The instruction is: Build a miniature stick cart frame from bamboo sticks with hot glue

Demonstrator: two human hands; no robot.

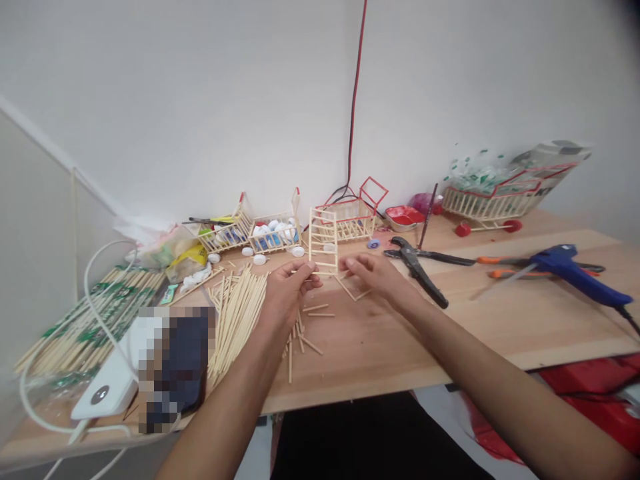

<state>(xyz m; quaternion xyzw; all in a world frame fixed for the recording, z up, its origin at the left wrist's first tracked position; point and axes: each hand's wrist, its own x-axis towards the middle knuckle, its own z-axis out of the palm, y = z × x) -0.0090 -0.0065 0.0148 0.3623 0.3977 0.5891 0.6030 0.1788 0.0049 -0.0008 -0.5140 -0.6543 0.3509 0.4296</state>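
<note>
A small ladder-like frame of thin wooden sticks (324, 241) stands upright near the middle of the table. My left hand (287, 287) pinches its lower left corner between thumb and fingers. Close to the lower right corner is my right hand (373, 272), its fingers loosely bent and apart; whether a fingertip touches the frame is hard to see. Under the right hand, joined or crossing sticks (354, 291) form a V on the tabletop. Short cut sticks (313, 343) lie scattered beside my left wrist, and a pile of longer sticks (237, 313) is left of it.
Miniature stick carts (273, 240) and a red-trimmed cart (350, 220) stand along the wall, with a larger cart (493, 205) at right. Pliers (420, 267), a blue glue gun (575, 270), a red paint tray (404, 217), packaged chopsticks (100, 313) and a white power strip (107, 387) surround the workspace.
</note>
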